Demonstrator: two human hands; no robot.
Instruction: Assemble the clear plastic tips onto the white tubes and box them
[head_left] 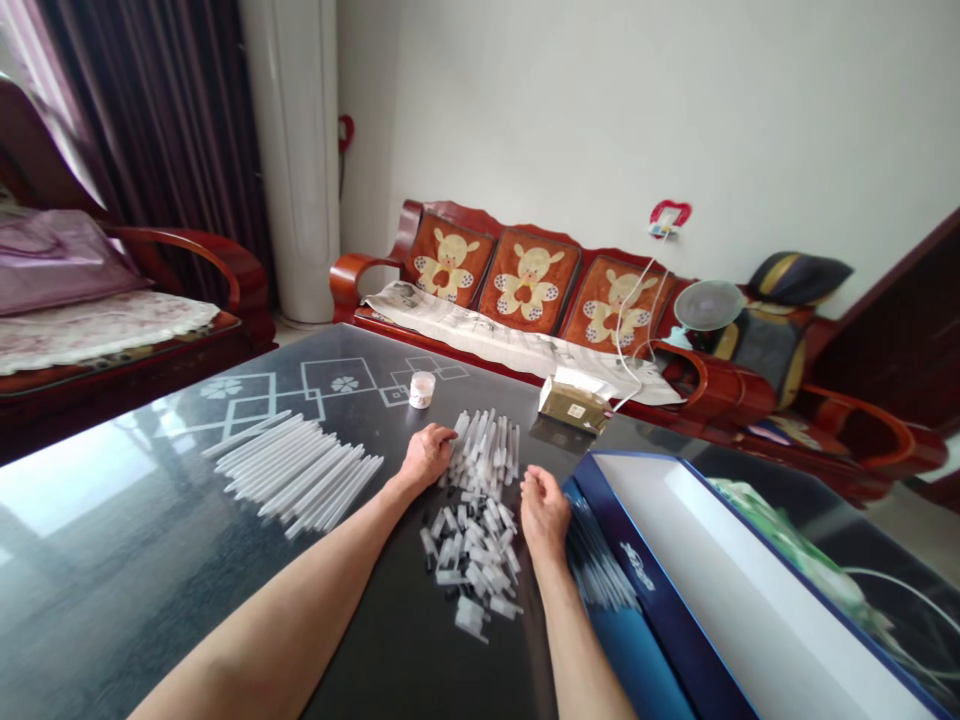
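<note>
Blue box beside right hand | white pieces by left hand

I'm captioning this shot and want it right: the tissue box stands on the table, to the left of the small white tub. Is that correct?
Not quite: in the head view, the tissue box stands on the table, to the right of the small white tub.

Orange cushions, cream bear pattern; dark table, pale squares and flowers.

Two bare hands beside clear plastic tubes, white caps, dark tabletop, open blue box
</note>
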